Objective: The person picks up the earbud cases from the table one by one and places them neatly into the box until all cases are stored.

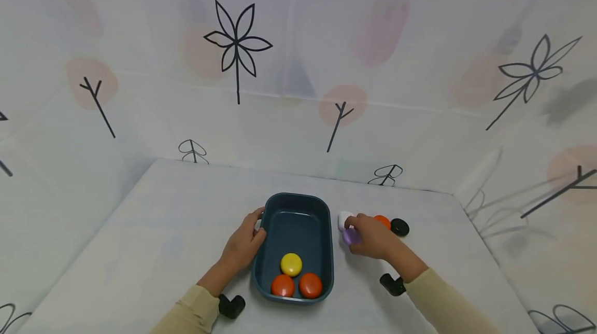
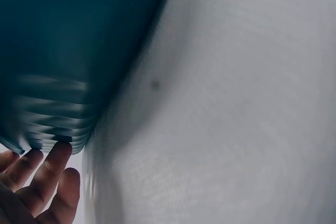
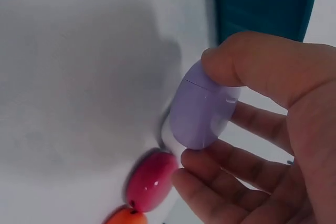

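Note:
A dark teal tray [image 1: 294, 235] lies on the table, with a yellow rounded piece [image 1: 291, 264] and two orange-red rounded pieces [image 1: 282, 286] at its near end. My left hand [image 1: 243, 243] rests against the tray's left side, fingertips [image 2: 62, 153] touching the ridged outer wall. To the right of the tray, my right hand [image 1: 373, 238] pinches a smooth, glossy purple rounded piece [image 3: 202, 108] between thumb and fingers. Close by it are a white piece [image 1: 344, 219] and a magenta piece [image 3: 152, 180], the latter hidden by the hand in the head view.
Beyond my right hand sit an orange piece [image 1: 382, 221] and a black piece [image 1: 399, 227]. Black wrist-worn devices [image 1: 231, 307] show by both sleeves. A patterned cloth [image 1: 289, 64] hangs behind the white-covered table [image 1: 177, 209].

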Demonstrator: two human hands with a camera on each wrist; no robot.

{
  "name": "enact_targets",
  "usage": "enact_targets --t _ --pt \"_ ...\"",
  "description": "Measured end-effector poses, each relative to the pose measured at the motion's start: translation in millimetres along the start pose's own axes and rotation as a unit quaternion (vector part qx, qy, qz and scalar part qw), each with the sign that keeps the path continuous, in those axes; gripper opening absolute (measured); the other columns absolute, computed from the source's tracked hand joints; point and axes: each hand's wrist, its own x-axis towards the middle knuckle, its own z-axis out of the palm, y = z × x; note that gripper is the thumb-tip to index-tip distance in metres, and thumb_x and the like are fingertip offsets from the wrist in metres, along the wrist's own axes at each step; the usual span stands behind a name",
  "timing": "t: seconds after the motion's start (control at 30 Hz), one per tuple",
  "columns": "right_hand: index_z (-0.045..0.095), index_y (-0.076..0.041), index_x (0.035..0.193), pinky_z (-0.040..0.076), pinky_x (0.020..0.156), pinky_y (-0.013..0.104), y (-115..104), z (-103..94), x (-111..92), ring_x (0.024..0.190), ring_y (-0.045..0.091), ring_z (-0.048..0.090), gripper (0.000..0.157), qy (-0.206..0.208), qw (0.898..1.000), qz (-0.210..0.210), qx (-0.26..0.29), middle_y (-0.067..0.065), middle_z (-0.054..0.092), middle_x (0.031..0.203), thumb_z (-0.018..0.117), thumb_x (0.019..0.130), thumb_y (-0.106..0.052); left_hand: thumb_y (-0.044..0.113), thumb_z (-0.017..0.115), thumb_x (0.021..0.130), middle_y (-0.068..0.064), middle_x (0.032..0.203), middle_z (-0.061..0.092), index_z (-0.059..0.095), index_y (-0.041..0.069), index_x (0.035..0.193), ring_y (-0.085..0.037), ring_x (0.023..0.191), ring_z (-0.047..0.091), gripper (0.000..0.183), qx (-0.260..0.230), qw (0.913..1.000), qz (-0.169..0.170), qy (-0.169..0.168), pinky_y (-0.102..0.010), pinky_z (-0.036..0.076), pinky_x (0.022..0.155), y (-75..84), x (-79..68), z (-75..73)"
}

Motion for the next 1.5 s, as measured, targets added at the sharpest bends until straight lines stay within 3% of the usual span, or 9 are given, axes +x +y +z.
enact_targets --t 0.5,0.77,1.17,1.5 --pt "0.065 -0.016 0.106 0.056 0.077 0.043 -1 17.1 3 0.09 0.02 0.058 0.044 -0.013 0.998 0.05 0.027 0.003 0.059 0.102 0.085 0.066 -0.016 0.02 0.045 0.094 -0.006 0.14 0.052 0.04 0.015 0.146 -0.016 0.092 0.058 0.052 -0.006 0.9999 -0.009 0.0 -0.042 0.049 0.09 1.9 -0.6 -0.3" --pt "0.066 -0.017 0.105 0.056 0.076 0.043 2 21.8 5 0.089 0.019 0.059 0.045 0.002 0.999 0.04 0.018 0.002 0.06 0.101 0.086 0.065 -0.016 0.02 0.045 0.094 -0.007 0.14 0.052 0.04 0.014 0.146 -0.015 0.089 0.056 0.052 -0.002 1.0 -0.007 -0.001 -0.041 0.049 0.087 0.1 -0.3 0.7" --pt "0.066 -0.018 0.104 0.057 0.074 0.044 0 23.2 7 0.09 0.02 0.06 0.042 0.007 0.999 0.047 0.011 0.001 0.06 0.101 0.085 0.066 -0.019 0.021 0.044 0.095 -0.006 0.14 0.052 0.039 0.015 0.146 -0.016 0.094 0.058 0.052 -0.007 1.0 -0.006 -0.001 -0.043 0.049 0.094 1.6 -1.5 -0.8" --pt "0.067 -0.018 0.105 0.054 0.078 0.041 -2 16.7 5 0.089 0.018 0.057 0.033 0.041 0.999 0.001 -0.023 0.002 0.063 0.102 0.077 0.076 -0.03 0.02 0.044 0.095 -0.008 0.14 0.052 0.039 0.014 0.146 -0.017 0.095 0.059 0.052 0.001 1.0 -0.003 0.001 -0.044 0.049 0.094 0.5 -1.1 -0.1"
